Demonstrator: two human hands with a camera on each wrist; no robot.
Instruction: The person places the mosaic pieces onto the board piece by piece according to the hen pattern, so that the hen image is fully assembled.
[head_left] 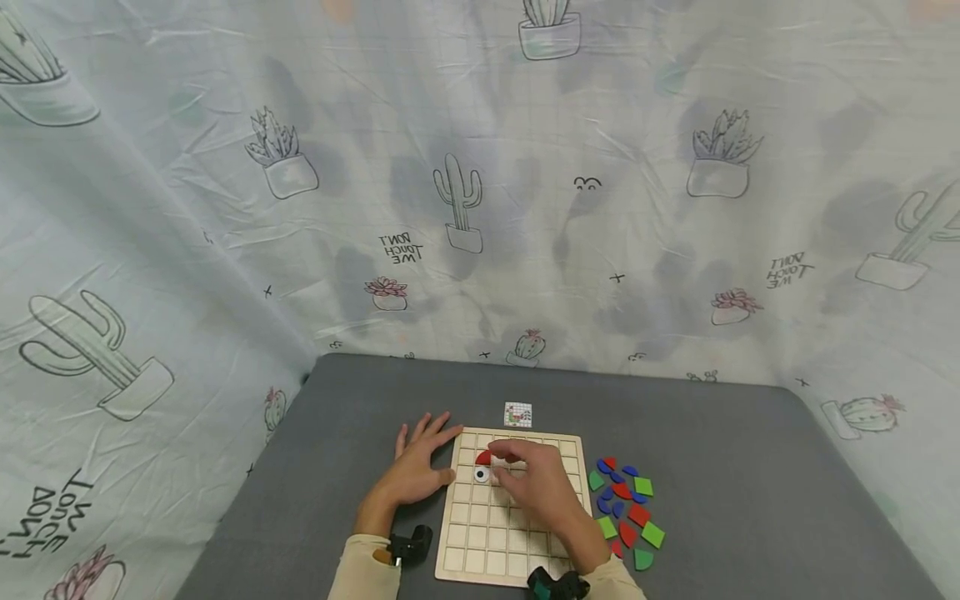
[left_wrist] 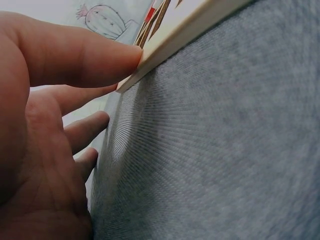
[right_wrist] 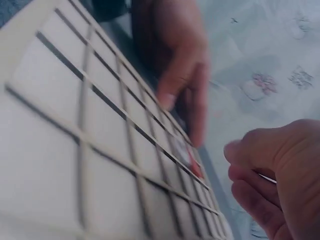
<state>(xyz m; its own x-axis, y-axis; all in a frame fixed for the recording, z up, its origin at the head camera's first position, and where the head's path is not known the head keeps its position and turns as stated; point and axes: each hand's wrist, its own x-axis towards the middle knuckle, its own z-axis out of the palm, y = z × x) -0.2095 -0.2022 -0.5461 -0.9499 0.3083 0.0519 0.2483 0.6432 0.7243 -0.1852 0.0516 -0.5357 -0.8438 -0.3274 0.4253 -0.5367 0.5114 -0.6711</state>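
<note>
A wooden grid board (head_left: pixel 476 537) lies on the grey table. Along its left edge, my left hand (head_left: pixel 414 472) rests with fingers spread, and the left wrist view shows a fingertip (left_wrist: pixel 131 57) touching the board's side. Over the board's upper part hovers my right hand (head_left: pixel 536 479), thumb and index finger bent with a gap between them. No piece shows between the right hand's fingers (right_wrist: pixel 250 152) in the right wrist view. Beside those fingertips, a red quarter-round piece (head_left: pixel 483 457) and a white round piece with a black dot (head_left: pixel 482 474) sit in neighbouring cells.
Right of the board lie several loose pieces: green squares (head_left: pixel 653 534), red pieces (head_left: pixel 639 514), blue pieces (head_left: pixel 604 505) and a green quarter-round piece (head_left: pixel 643 559). A small printed card (head_left: pixel 517 414) lies beyond the board. Cactus-print cloth (head_left: pixel 480 275) hangs behind the grey table (head_left: pixel 720 483).
</note>
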